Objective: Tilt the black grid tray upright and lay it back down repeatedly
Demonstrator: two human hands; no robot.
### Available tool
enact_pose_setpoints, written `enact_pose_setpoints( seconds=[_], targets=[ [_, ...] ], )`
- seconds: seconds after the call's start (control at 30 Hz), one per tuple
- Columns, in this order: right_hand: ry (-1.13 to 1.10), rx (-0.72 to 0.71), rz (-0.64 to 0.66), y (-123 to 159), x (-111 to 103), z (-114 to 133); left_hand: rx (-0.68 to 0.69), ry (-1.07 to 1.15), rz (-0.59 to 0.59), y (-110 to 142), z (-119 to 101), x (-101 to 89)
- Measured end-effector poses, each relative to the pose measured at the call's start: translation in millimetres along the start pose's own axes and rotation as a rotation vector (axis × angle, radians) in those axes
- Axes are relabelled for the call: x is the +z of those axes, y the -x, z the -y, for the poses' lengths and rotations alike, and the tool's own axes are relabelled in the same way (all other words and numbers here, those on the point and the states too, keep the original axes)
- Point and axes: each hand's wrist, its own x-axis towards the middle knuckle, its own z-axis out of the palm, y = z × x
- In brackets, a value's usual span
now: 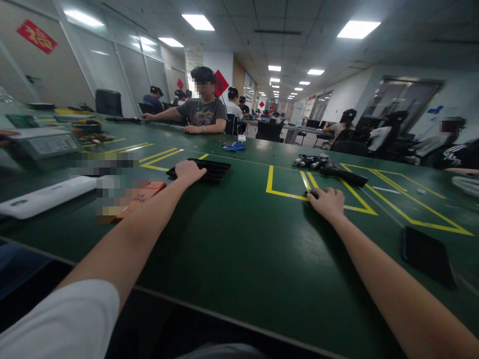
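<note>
Counter [247,239], dark green and broad, stretches away from us, with outlines in yellow tape [286,195] laid out on its surface. A co-worker [205,112] in a grey T-shirt sits across from us, one arm stretched out to the side and the other forearm resting on the far edge. To our left we see a long white case [48,197], and beyond it a grey box [43,144]. Near the right edge we have a dark flat slab [426,257].

Our black tray [217,171] lies left of the middle, well out from our edge of the counter. Our left grip [190,172] is over its left part, thumb pointing right; the fingers are hidden, so we cannot tell whether they clasp it. Just nearer to us and further left is an orange carton [144,197], partly blurred out.

On the right, past our hand, we see a black-and-silver cluster [312,161] beside a black rod [344,175]. Smallest is the small black object [312,193] that our right grip [331,203] pinches by the thumb, at the near yellow line.
</note>
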Motion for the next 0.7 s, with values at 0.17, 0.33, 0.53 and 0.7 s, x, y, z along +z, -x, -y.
enact_pose_setpoints(
  seconds=[0.17,0.33,0.53,0.7],
  targets=[
    [-0.126,-0.129,-0.052,17,-12,46,0.226,0.005,-0.034,31,-47,13.7],
    [-0.194,-0.461,0.195,57,-13,103,0.738,0.142,0.229,83,-99,47.6],
    [-0.190,-0.668,0.364,78,-11,122,0.788,0.032,0.258,101,-109,46.4],
    [-0.094,-0.587,-0.021,54,-17,96,0.969,0.021,0.166,135,-110,25.3]
  ],
)
